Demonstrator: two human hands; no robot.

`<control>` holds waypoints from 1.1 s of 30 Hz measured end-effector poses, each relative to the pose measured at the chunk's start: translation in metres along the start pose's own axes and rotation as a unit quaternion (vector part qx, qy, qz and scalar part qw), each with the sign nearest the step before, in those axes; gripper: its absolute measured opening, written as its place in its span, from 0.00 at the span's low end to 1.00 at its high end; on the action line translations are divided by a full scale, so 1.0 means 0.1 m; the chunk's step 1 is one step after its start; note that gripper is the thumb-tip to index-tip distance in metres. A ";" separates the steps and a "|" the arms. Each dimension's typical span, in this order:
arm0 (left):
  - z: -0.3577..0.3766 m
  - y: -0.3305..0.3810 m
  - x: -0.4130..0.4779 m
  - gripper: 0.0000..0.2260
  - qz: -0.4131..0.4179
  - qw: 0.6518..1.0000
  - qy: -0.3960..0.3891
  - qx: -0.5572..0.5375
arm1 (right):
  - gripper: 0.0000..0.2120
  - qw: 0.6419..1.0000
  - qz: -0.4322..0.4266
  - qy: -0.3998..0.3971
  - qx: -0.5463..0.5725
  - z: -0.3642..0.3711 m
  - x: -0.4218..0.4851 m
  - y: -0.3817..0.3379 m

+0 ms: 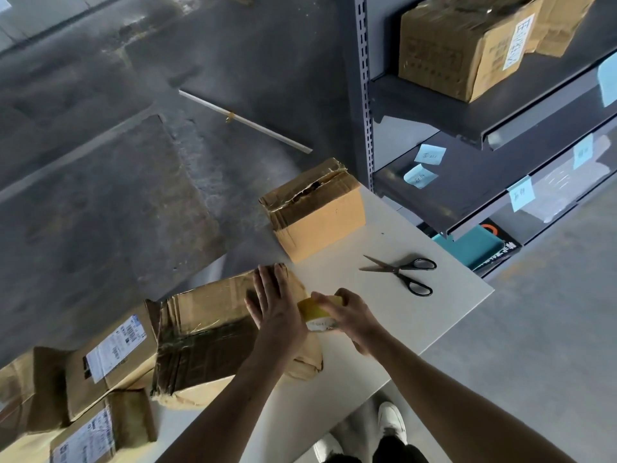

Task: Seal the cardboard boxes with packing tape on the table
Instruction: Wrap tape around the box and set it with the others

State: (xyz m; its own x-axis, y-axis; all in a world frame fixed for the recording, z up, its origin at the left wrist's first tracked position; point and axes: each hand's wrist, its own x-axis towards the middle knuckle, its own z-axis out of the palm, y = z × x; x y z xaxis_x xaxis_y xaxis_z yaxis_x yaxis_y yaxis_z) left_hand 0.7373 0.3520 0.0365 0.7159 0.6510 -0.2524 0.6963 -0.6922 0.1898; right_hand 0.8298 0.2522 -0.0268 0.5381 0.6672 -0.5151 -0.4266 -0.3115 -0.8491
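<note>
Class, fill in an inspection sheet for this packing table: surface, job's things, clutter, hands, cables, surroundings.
Surface: white rectangular table, carrying boxes and tools.
Job's things: worn brown cardboard box under the hands; yellow packing tape roll at its right end; smaller brown cardboard box at the far end, top seam gaping; black-handled scissors lying open, apart.
Clutter: labelled cardboard parcel at the left; second labelled parcel nearer.
Hands: left hand flat on the worn box, fingers straight; right hand grips the tape roll.
Cables: nothing seen.
Surroundings: grey metal shelving holding a taped cardboard carton and blue paper notes; grey concrete floor.
</note>
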 end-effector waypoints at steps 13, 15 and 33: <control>0.01 -0.07 0.04 0.39 0.073 0.997 0.016 -0.007 | 0.24 0.919 -0.045 0.157 -0.358 0.03 -0.03 -0.15; -0.06 -0.15 0.09 0.35 0.123 0.992 0.038 -0.013 | 0.26 0.917 -0.041 0.150 -0.368 0.00 -0.07 -0.20; -0.65 0.38 0.90 0.08 0.300 0.893 -0.315 0.117 | 0.31 0.922 -0.093 0.092 -0.365 -0.35 0.04 -0.61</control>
State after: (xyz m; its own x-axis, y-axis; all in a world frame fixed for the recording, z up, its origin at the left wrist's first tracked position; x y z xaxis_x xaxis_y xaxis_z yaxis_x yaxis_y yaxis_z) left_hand 0.8312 0.4046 0.0825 0.7334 -0.1119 -0.6705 0.1151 -0.9517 0.2847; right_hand 0.8834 0.2504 0.0182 0.6958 0.6500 -0.3057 0.2527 -0.6200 -0.7428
